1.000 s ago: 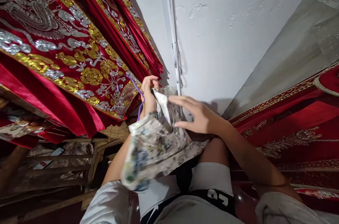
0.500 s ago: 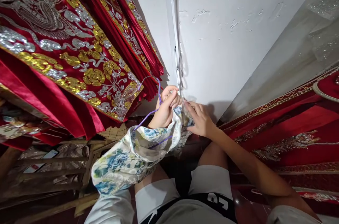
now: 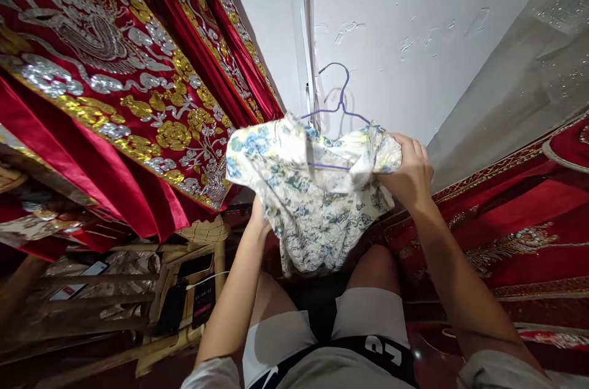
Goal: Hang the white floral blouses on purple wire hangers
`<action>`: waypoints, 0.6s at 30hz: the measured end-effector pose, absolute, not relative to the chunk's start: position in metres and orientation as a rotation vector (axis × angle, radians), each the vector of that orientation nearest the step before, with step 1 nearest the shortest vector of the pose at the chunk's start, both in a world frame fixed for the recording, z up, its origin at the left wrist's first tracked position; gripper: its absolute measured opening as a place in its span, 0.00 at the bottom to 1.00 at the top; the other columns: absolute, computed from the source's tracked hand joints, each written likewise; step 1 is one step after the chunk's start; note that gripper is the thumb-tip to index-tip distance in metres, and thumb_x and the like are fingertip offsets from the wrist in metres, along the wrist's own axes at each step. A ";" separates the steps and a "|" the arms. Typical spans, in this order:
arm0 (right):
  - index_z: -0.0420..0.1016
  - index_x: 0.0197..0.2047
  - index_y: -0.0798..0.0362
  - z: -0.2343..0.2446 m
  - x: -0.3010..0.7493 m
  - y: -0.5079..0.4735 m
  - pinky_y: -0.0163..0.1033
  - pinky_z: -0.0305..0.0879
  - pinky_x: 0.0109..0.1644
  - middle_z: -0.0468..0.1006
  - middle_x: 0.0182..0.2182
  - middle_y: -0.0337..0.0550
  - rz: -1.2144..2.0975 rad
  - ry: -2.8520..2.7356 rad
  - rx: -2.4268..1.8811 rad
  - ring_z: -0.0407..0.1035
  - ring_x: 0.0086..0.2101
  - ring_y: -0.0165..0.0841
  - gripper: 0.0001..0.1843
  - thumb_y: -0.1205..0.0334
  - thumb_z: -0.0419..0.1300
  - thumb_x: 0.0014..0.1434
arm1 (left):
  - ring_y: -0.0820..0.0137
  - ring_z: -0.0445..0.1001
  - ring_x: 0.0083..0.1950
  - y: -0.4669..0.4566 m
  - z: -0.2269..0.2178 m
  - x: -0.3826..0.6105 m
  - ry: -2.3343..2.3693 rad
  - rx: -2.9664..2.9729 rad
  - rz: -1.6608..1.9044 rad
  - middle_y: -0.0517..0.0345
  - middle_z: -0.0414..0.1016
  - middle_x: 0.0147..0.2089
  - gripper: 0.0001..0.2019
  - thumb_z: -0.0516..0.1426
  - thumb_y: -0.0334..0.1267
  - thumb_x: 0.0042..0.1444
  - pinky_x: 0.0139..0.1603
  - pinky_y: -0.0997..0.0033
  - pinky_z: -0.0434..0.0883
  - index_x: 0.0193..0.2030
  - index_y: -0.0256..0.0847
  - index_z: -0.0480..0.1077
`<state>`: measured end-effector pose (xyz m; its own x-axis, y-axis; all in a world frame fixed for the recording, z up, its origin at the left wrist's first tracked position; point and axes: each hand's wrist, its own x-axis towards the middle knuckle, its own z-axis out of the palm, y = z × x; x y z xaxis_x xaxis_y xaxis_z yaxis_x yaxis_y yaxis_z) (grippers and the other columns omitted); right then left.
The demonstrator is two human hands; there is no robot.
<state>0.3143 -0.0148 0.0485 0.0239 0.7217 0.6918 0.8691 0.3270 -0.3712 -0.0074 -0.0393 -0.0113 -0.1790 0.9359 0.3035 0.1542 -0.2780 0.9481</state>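
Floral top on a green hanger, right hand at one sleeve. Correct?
Not quite: the hanger is purple, not green, as the head view shows. The floral top is on it, with the right hand at one sleeve.

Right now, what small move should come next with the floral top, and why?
Probably the right hand should ease its side of the floral top outward: the purple clothes hanger sits inside the neckline, but the fabric looks bunched beside that hand.
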 end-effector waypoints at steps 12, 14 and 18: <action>0.65 0.67 0.47 0.008 0.282 -0.047 0.65 0.55 0.67 0.68 0.65 0.55 0.203 -1.820 -1.214 0.60 0.64 0.56 0.37 0.46 0.65 0.58 | 0.53 0.69 0.70 -0.126 -0.089 0.030 1.248 0.748 1.488 0.46 0.74 0.65 0.34 0.72 0.48 0.46 0.74 0.53 0.61 0.61 0.43 0.73; 0.71 0.61 0.49 -0.022 0.265 -0.069 0.56 0.65 0.61 0.75 0.59 0.55 0.538 -1.620 -1.190 0.69 0.58 0.49 0.27 0.47 0.62 0.62 | 0.52 0.69 0.70 -0.127 -0.089 0.031 1.250 0.736 1.476 0.46 0.76 0.64 0.34 0.72 0.48 0.46 0.74 0.52 0.61 0.60 0.43 0.73; 0.74 0.35 0.51 -0.076 0.213 -0.103 0.46 0.71 0.42 0.79 0.32 0.48 1.166 -1.322 -1.169 0.73 0.35 0.41 0.25 0.36 0.57 0.62 | 0.52 0.69 0.70 -0.128 -0.086 0.032 1.299 0.797 1.454 0.45 0.74 0.66 0.36 0.73 0.47 0.44 0.75 0.51 0.59 0.61 0.42 0.72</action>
